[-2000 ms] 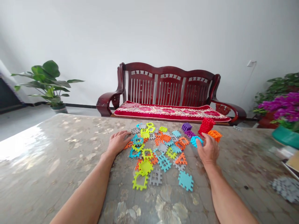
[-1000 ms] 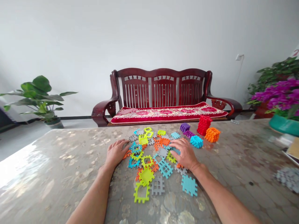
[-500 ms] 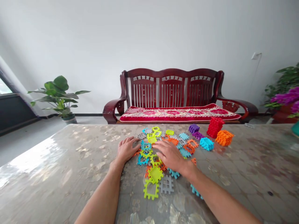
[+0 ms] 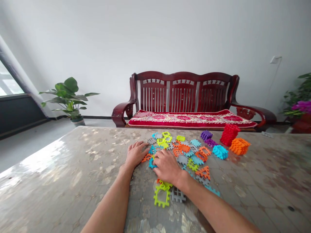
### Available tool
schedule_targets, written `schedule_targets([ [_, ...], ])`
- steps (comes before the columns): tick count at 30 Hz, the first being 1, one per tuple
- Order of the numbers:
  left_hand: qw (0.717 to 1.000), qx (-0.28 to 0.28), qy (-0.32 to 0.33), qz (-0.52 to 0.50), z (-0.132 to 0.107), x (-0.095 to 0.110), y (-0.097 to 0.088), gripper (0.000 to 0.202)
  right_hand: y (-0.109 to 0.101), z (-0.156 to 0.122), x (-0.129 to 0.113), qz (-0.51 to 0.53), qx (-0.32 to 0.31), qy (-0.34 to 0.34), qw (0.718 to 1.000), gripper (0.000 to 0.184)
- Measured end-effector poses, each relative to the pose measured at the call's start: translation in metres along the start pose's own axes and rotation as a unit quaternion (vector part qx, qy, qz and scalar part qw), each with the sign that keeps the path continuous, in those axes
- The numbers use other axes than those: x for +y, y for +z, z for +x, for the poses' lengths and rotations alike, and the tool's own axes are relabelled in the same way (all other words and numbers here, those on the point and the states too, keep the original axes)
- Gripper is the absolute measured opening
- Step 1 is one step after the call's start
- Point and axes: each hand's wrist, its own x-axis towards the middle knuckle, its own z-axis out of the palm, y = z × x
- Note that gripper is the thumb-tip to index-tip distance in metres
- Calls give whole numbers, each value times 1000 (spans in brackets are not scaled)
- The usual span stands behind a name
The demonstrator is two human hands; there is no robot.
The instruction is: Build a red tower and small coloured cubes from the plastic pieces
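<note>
Interlocking plastic tiles with notched edges lie in a loose pile on the table. My left hand [image 4: 137, 154] rests at the pile's left edge, fingers apart, its thumb near a blue tile [image 4: 158, 148] and an orange tile [image 4: 146, 158]. Over the pile's middle, my right hand [image 4: 167, 165] is spread with bent fingers above another blue tile [image 4: 151, 163]; tiles under its palm are hidden. Neither hand visibly holds a tile. Below it lie a yellow-green tile [image 4: 155, 201] with an arched opening and a grey lattice tile [image 4: 178, 194].
To the right stand stacks of red tiles [image 4: 229, 135], orange tiles [image 4: 240, 146], blue tiles [image 4: 220, 151] and purple tiles [image 4: 206, 135]. Behind the patterned table [image 4: 97, 181] is a dark red wooden bench [image 4: 183, 77]. Potted plants [image 4: 70, 97] stand at both sides.
My right hand has come down and toward me across the pile, uncovering grey and yellow-green tiles behind it. My left hand stays beside the pile. The view has turned slightly left.
</note>
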Motion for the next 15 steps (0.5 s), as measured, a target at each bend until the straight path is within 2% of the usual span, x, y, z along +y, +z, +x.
schedule_targets([
  [3,1000,-1,4,5,0,-1,-1,38,-3,-3,7,39,47,23,998,6],
  [6,1000,-2,6,7,0,-2,-1,38,-15,-13,25,128,123,94,980,14],
  [10,1000,-7,7,11,1,-2,-1,38,-28,-40,74,229,169,239,928,27],
  [12,1000,-9,7,16,2,-1,-2,37,-26,-57,102,246,192,280,908,33],
  [15,1000,-10,8,25,3,-3,0,37,-16,-79,137,258,179,310,897,38],
])
